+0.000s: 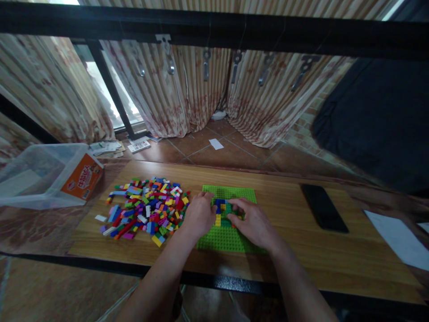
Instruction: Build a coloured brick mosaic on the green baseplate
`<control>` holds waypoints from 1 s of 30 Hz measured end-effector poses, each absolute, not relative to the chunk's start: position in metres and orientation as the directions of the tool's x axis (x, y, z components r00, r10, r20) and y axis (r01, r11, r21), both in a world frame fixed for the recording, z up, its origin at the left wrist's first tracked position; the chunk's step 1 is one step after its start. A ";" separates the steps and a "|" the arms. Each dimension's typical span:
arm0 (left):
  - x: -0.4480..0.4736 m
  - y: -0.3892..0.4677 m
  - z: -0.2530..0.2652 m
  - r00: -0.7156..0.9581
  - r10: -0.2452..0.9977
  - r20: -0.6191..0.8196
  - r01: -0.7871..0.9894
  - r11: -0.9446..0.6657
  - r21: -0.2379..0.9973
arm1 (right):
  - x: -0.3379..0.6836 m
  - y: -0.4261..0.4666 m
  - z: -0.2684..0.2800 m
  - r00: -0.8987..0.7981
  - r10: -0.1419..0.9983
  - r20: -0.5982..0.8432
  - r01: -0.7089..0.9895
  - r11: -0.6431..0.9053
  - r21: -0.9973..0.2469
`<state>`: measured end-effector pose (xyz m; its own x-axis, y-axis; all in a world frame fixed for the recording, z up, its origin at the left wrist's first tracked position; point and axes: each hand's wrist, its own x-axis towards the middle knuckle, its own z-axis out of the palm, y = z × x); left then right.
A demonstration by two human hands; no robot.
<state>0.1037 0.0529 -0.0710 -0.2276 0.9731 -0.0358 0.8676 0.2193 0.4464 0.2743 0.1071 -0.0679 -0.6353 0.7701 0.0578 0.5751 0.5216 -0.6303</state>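
Note:
A light green studded baseplate [221, 239] lies on the wooden board, with a small build of blue bricks [218, 203], yellow bricks [218, 220] and green ones at its middle. My left hand [201, 213] rests over the plate's left side, fingers curled in beside the build; whatever they hold is hidden. From the other side, my right hand [250, 220] has thumb and forefinger closed around a green brick [229, 209] at the build's right edge. Part of the build is covered by the right fingers.
A loose heap of coloured bricks [147, 208] spreads left of the plate. Further left stands a clear plastic bin [43, 197] with an orange label. A black phone [324, 208] lies on the wooden board [288, 264] to the right, white paper [398, 237] beyond it.

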 end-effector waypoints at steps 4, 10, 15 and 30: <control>0.101 0.053 -0.070 -0.217 0.974 -0.060 0.869 0.221 0.443 | 0.276 0.107 -0.072 -0.659 0.752 0.021 0.571 0.519 -0.636; 0.100 0.053 -0.071 -0.208 0.976 -0.063 0.871 0.214 0.443 | 0.274 0.108 -0.078 -0.578 0.815 0.038 0.668 0.499 -0.551; 0.101 0.052 -0.071 -0.205 0.977 -0.056 0.874 0.208 0.439 | 0.270 0.106 -0.079 -0.553 0.832 0.042 0.730 0.508 -0.458; 0.104 0.051 -0.067 -0.213 0.974 -0.073 0.878 0.224 0.423 | 0.269 0.108 -0.086 -0.626 0.774 0.094 0.602 0.557 -0.572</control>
<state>0.1045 0.0508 -0.0675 -0.2130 0.9743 -0.0734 0.8780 0.2238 0.4231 0.2690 0.1085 -0.0864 -0.6259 0.7742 0.0944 0.6022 0.5566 -0.5723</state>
